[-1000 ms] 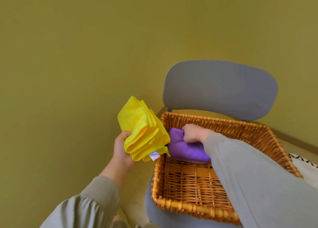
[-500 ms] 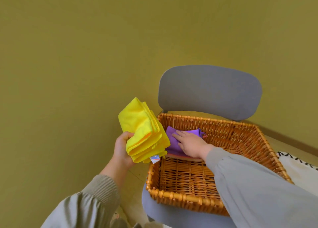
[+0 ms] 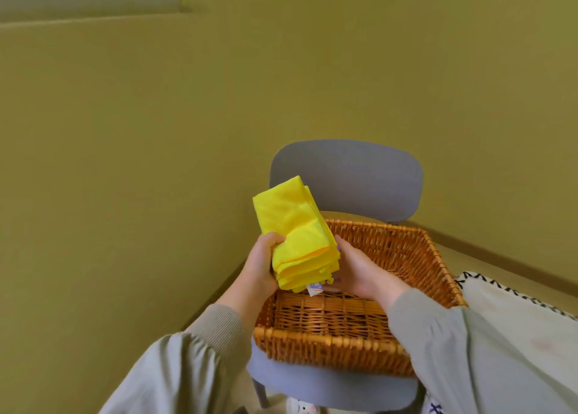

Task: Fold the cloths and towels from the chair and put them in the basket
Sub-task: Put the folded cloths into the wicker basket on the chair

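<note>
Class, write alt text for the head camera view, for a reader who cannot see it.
Two hands hold a folded yellow cloth above the left end of a wicker basket that sits on a grey chair; the left hand grips it and the right hand meets it from the side. An olive wall is behind.

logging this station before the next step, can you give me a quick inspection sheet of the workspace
surface: grey chair seat carries the wicker basket
job's things: folded yellow cloth held above the basket's left edge; a sliver of purple cloth shows behind it
clutter: white fabric with black stitching at right
grippers: left hand clasps the yellow cloth; right hand meets its other side, grip hidden
cables: nothing seen
surroundings: olive wall
</note>
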